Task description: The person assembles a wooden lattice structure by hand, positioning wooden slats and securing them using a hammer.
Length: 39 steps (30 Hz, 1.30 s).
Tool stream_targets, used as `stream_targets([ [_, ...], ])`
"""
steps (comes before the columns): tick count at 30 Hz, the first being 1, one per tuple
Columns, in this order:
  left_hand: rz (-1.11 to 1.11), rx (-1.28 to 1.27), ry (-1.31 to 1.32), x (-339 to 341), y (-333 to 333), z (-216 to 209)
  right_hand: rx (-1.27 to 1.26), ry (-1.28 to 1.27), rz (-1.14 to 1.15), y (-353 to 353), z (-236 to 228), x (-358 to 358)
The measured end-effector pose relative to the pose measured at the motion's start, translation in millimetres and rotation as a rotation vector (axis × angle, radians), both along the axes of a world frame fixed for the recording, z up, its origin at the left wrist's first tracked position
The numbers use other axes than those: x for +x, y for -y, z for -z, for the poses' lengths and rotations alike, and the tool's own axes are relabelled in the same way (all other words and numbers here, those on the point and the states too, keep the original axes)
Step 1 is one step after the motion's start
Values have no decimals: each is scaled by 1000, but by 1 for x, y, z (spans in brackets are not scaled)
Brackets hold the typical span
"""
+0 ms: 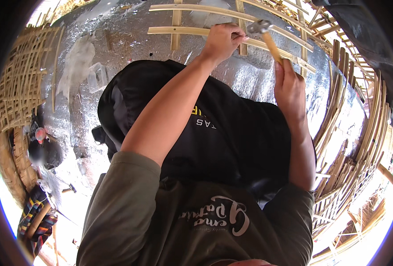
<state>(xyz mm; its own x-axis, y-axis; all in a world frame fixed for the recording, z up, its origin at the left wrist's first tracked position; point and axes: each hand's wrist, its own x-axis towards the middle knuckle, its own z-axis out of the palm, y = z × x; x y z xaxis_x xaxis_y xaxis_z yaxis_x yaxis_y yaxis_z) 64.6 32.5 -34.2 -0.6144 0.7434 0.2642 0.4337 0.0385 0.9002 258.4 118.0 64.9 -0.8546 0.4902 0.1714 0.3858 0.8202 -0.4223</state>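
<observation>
My right hand is wrapped round the wooden handle of a hammer. Its metal head is up at the far side, just right of my left fingertips and over the slats. My left hand is closed in a pinch at a crossing of a wooden slat lattice. What sits between those fingertips is too small to make out. Long thin slats lie across shorter cross-pieces, on a shiny silvery floor sheet. Black cloth covers my lap, below both forearms.
A woven bamboo panel stands at the left. Near it are a clear plastic box, a dark round object and a small dark-headed tool. Bundled bamboo strips line the right side, and dark sheeting hangs at far right.
</observation>
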Motion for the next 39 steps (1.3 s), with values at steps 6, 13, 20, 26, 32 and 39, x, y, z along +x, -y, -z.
stream_targets([
  [6, -12, -16, -63, 0, 1, -8, 5, 39, -22, -3, 6, -2],
  [13, -6, 11, -134, -1, 0, -4, -32, -6, 3, -2, 4, 0],
  [20, -10, -14, -76, 2, 1, -4, -108, -47, 61, 1, -4, -5],
  [26, -10, -36, -152, -2, 3, 1, -204, -17, 92, 4, -10, -3],
  [32, -11, -12, -128, -4, -2, -5, -99, -48, 14, -6, -1, -5],
  [39, -35, -40, -58, 3, 3, -2, -52, -41, 9, -5, -1, -4],
])
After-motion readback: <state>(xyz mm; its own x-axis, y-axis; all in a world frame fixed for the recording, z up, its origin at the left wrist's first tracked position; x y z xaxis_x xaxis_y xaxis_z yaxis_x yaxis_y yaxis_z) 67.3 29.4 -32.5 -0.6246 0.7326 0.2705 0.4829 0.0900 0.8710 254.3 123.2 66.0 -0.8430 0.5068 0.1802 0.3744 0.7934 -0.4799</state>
